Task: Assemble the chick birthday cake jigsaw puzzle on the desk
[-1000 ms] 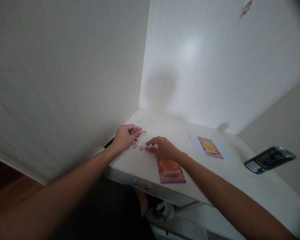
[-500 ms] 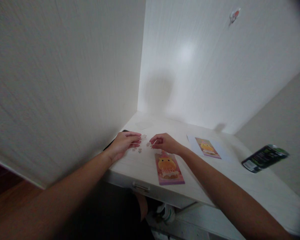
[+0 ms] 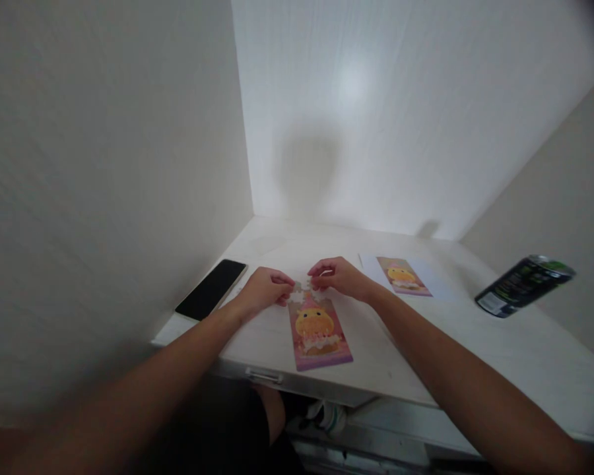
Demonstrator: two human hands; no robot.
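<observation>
Pinching small pale puzzle pieces (image 3: 301, 291) between closed fingertips, left hand (image 3: 264, 290) and right hand (image 3: 337, 276) met above the pink puzzle (image 3: 317, 329) on the worktop (image 3: 455, 343).

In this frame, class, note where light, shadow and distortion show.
Head view: soft glare on the back wall with a blurry shadow below it; wide-angle warp tilts the can; the corner at top right darkens; the hands and puzzle look soft.
</observation>
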